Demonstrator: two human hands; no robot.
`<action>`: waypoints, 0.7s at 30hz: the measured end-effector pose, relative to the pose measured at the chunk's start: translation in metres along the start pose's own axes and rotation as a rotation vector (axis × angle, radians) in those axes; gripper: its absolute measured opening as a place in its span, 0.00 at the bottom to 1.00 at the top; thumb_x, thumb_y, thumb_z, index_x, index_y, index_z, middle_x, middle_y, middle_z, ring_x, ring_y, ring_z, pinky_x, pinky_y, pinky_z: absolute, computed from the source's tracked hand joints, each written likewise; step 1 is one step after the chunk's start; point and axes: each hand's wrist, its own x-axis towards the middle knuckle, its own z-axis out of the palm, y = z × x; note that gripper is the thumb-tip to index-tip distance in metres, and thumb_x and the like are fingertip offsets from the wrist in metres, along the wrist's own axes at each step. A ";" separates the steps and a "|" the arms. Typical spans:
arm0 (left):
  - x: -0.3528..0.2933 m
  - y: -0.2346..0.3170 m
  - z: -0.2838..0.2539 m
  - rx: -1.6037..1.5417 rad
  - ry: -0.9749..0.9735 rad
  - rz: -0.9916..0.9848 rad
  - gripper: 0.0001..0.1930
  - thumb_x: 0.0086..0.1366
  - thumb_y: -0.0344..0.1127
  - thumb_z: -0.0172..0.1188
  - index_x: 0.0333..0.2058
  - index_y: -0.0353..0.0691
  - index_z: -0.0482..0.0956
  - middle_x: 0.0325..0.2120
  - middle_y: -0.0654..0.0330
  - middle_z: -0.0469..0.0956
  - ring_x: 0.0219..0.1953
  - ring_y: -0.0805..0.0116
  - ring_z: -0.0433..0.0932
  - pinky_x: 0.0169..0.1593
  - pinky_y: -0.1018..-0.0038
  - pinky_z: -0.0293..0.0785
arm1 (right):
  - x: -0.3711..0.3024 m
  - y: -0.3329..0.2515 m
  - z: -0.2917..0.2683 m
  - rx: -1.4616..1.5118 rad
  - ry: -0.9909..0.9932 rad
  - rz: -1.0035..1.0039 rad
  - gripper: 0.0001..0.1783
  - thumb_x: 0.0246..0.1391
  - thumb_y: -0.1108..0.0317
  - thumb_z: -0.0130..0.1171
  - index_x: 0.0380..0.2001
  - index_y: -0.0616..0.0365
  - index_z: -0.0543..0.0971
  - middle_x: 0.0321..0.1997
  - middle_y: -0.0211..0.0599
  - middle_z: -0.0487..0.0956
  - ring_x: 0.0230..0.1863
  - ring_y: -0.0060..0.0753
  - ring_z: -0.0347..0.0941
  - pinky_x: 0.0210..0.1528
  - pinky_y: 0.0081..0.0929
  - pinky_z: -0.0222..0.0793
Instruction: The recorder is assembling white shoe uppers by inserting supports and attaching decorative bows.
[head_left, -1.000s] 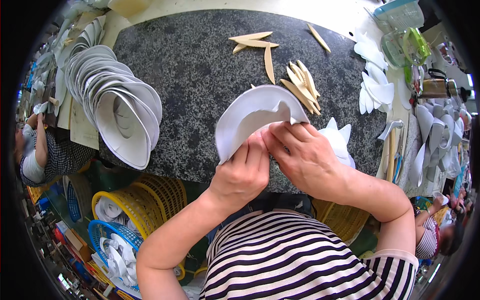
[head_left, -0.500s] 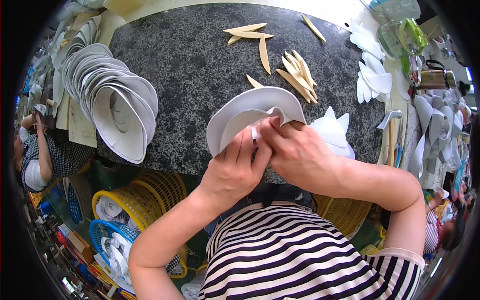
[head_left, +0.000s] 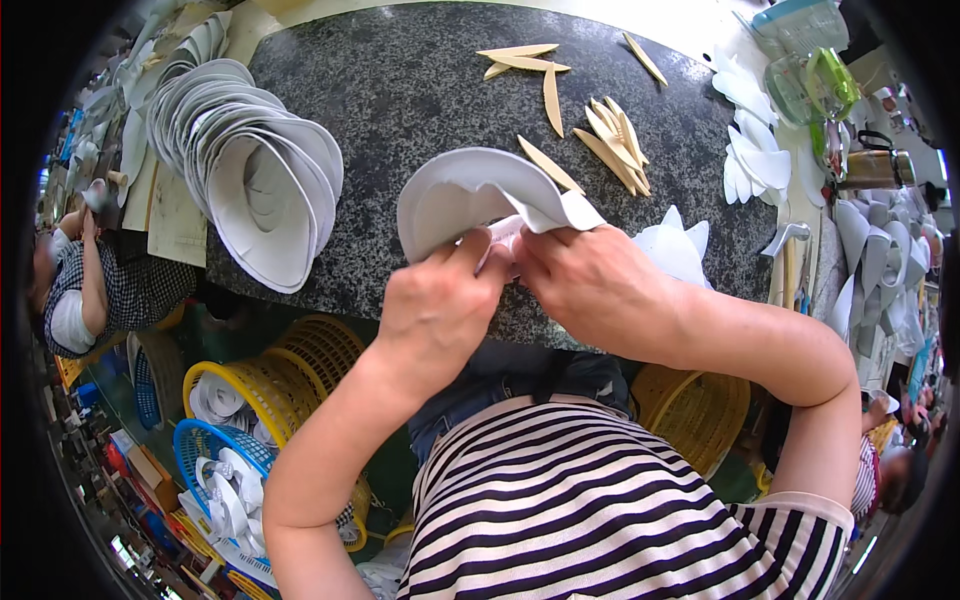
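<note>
Both hands hold one white, curved, bendable piece (head_left: 475, 178) over the near edge of a dark speckled stone slab (head_left: 420, 90). My left hand (head_left: 435, 308) is closed on its lower edge, fingers curled and thumb hidden. My right hand (head_left: 598, 275) pinches the edge beside it, where the material folds into a wave. A small pale strip (head_left: 508, 232) shows between the fingertips; whether it is a separate part I cannot tell. Just right of my right hand lie pointed white pieces (head_left: 675, 250). Beyond the hands are several beige crescent-shaped pieces (head_left: 615, 145), some in a small heap.
A leaning row of nested white curved pieces (head_left: 232, 228) stands at the slab's left. Along the right lie white petal-shaped pieces (head_left: 755, 155), a hammer (head_left: 787, 235) and a green-handled clear jug (head_left: 815, 85). Yellow (head_left: 195, 372) and blue (head_left: 182, 455) baskets stand below left.
The view has shifted slightly. My hands and the white piece have moved left over the slab, and the piece's edge is bent differently, with its right end now standing out above my right hand.
</note>
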 end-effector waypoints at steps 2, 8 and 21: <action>0.003 -0.005 -0.002 -0.010 -0.008 0.023 0.11 0.61 0.31 0.61 0.42 0.39 0.83 0.42 0.62 0.81 0.39 0.64 0.83 0.36 0.69 0.81 | 0.003 0.002 -0.002 0.027 0.056 -0.015 0.18 0.48 0.75 0.57 0.45 0.69 0.77 0.41 0.46 0.77 0.44 0.42 0.78 0.42 0.35 0.77; 0.005 -0.011 0.000 -0.058 0.048 0.047 0.10 0.58 0.29 0.61 0.40 0.38 0.81 0.38 0.61 0.81 0.36 0.62 0.83 0.37 0.68 0.80 | -0.006 0.003 0.007 0.161 0.211 -0.002 0.19 0.50 0.72 0.60 0.47 0.68 0.78 0.39 0.42 0.79 0.43 0.39 0.79 0.41 0.32 0.77; 0.015 -0.012 0.017 0.028 0.227 0.009 0.04 0.67 0.28 0.59 0.39 0.37 0.76 0.28 0.53 0.78 0.29 0.53 0.81 0.34 0.61 0.78 | -0.004 -0.010 0.023 -0.084 0.302 0.091 0.23 0.57 0.67 0.55 0.52 0.71 0.78 0.50 0.47 0.77 0.57 0.42 0.72 0.62 0.37 0.66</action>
